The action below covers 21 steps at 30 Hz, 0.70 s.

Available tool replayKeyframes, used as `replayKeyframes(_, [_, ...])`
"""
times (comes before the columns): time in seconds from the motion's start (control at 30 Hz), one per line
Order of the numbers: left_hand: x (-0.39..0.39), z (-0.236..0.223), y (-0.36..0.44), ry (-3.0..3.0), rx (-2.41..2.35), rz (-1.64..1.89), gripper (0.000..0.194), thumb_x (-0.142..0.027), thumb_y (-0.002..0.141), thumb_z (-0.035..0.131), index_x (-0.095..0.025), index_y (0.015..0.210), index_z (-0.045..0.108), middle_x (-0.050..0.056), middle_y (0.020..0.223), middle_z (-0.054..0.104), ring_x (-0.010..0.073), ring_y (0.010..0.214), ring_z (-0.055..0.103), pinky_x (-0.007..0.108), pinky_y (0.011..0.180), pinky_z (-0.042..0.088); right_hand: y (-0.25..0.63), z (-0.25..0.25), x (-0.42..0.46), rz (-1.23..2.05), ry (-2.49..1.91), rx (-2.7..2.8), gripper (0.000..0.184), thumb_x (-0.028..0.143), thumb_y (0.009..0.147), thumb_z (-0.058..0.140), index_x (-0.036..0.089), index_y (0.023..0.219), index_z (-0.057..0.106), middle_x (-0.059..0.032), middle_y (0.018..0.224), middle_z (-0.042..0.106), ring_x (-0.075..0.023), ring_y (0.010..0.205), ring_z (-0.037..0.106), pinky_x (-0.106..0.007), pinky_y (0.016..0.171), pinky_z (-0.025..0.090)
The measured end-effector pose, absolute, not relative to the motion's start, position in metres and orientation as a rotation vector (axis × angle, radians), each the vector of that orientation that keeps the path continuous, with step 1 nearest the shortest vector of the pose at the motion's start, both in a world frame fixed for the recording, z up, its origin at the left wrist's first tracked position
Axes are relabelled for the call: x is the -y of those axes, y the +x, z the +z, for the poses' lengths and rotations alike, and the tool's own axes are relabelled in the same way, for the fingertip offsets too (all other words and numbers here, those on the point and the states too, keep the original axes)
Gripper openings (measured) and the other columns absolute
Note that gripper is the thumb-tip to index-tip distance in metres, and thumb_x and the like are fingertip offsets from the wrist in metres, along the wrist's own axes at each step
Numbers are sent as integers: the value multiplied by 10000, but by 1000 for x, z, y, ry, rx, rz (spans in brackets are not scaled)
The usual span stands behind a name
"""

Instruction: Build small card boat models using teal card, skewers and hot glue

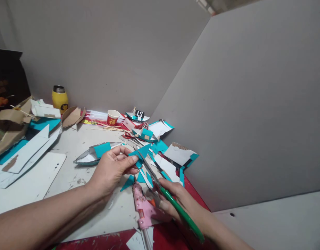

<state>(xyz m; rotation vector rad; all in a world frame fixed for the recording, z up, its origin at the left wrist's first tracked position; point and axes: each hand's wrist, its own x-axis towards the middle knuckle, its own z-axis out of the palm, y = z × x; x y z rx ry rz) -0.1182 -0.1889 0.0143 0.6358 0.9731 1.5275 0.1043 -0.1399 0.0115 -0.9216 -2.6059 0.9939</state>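
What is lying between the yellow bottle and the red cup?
A brown cardboard piece and, nearer the cup, whitish sticks; the head view shows this stretch from the bottle.

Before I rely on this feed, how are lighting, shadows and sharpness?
Head view: dim, fairly even light, no harsh glare; head view: soft shadow beneath the model boat by the left hand; head view: green-handled scissors and teal card readable, edges soft; head view: lettering on the black box blurred.
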Motion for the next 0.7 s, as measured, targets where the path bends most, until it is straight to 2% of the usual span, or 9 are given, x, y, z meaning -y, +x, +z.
replayKeyframes(0.13, [189,15,-118,648,-969,1520,258,-267,653,793,-167,761,581,-59,593,596,75,499,605,190,557,502,106,16,141,901,-895,2700,372,549,869,466,199,927,577,-46,816,610,-190,708,557,-297,651,470])
replayKeyframes(0.33, [189,15,-117,705,-942,1541,255,-271,632,804,-168,757,607,-69,585,568,79,504,588,228,576,534,107,21,144,938,-844,2716,463,641,866,398,213,926,565,-64,840,612,-216,750,579,-307,669,477])
replayKeyframes(0.53, [191,16,-116,736,-974,1517,244,-268,653,774,-169,767,582,-57,602,585,86,489,595,208,529,504,107,16,143,1040,-814,2655,459,614,883,412,193,1001,550,-66,899,598,-235,878,583,-330,779,487])
replayKeyframes(0.7, [191,19,-115,762,-999,1507,219,-251,665,745,-170,765,568,-56,587,583,83,474,586,187,500,465,108,17,143,1073,-815,2634,435,597,884,421,196,961,571,-60,863,603,-221,808,579,-311,724,490])
